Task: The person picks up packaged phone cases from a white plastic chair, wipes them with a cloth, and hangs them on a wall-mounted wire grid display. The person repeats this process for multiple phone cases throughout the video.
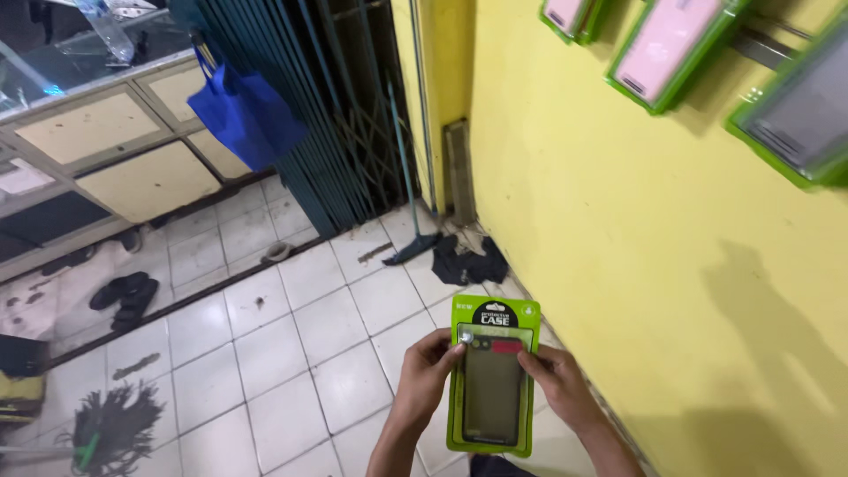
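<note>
Head view: a green-edged phone-case packet (pixel 491 375) held upright between both hands, low and near the yellow wall (pixel 636 247) on the right. Left hand (pixel 427 366) closed on the packet's left edge, thumb pressed to the clear front near the top; right hand (pixel 557 380) gripping the right edge, fingertips over a small red patch on the front. Apparently at the inspecting or handling stage, packet not hung; any next move seems to call for a firm pinch at the top and a lift toward the similar green packets (pixel 673 46) hanging above and right of the hands. Below the hands, white floor tiles (pixel 300 344), stained; ahead, a dark cloth (pixel 468 262) and broom (pixel 408 177); far left, black sandals (pixel 126 296), a blue bag (pixel 243 110) on a folding gate, a glass counter (pixel 97 132).
</note>
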